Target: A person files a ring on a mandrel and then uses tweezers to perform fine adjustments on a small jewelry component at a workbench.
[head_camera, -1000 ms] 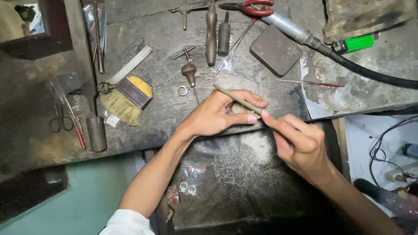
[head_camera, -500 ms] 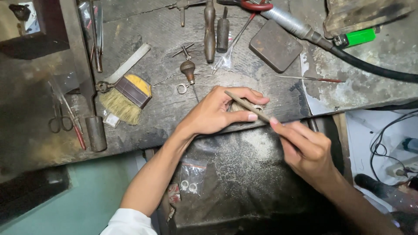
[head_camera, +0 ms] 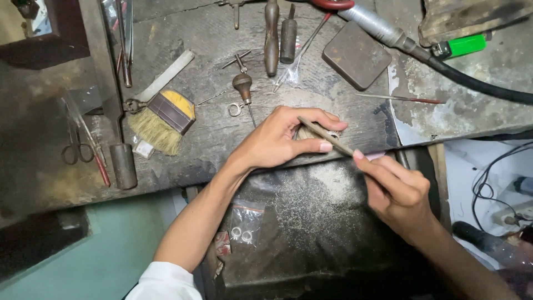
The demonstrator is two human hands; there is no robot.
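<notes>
**A:** What is different from a second ago?

**B:** The thin file [head_camera: 326, 136] sits lower and flatter now. A second ago its far tip poked up past the left hand [head_camera: 277, 141] at a steeper angle; now more of the blade lies across the fingers, and the right hand [head_camera: 397, 189] has slid down and out toward the near edge of the worktop [head_camera: 222, 133]. The left hand has hardly shifted.

**A:** So what do you make of that?

**B:** I judge it to be one pull of a filing stroke, with the piece kept braced in place while the file travels over it.

**A:** How do the hands grip?

**B:** The right fingers are closed around the file's near end, pinching it. The left fingers are curled shut over a small pale piece [head_camera: 311, 133], pressing it against the worktop's edge.

**A:** And the piece itself?

**B:** Mostly hidden. Only a light, rounded sliver shows between thumb and forefinger, right under the file; its shape I cannot tell.

**A:** Anything close by?

**B:** Pale dust lies on the dark tray [head_camera: 311, 222] under the hands, a small bag holding two rings [head_camera: 242, 234] lies beside the left forearm, and a brush [head_camera: 161, 119] rests to the left.
</notes>
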